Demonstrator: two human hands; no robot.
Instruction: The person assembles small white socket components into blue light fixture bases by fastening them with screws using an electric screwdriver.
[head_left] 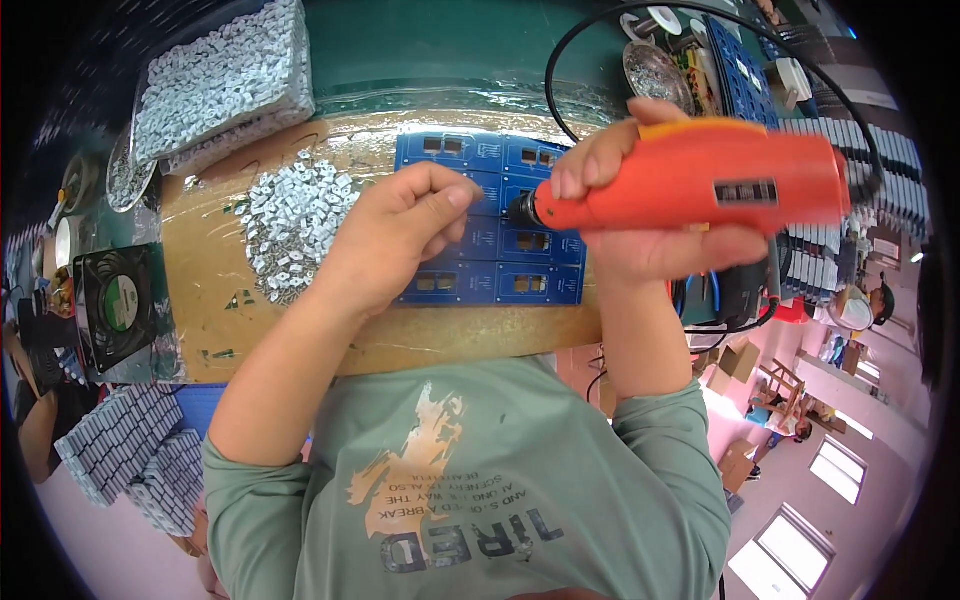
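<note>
My right hand (640,258) is wrapped around a red electric screwdriver (690,185), held nearly level with its black tip pointing left. That tip is over or against a panel of blue circuit boards (478,290) with rectangular cutouts; exact contact cannot be told. Beside the tip, my left hand (392,235) is closed in a pinch over the panel's left part. Whatever its fingertips hold, if anything, is too small or hidden to make out. Left of that hand lies a heap of small white blocks (305,205), with small metal screws (262,265) along its near side.
A clear bin of white blocks (225,85) stands at the far left, near a metal dish (128,175). A black fan (115,305) sits at the left edge. A black cable (552,75) loops from the screwdriver. Stacked grey parts (895,185) stand far right.
</note>
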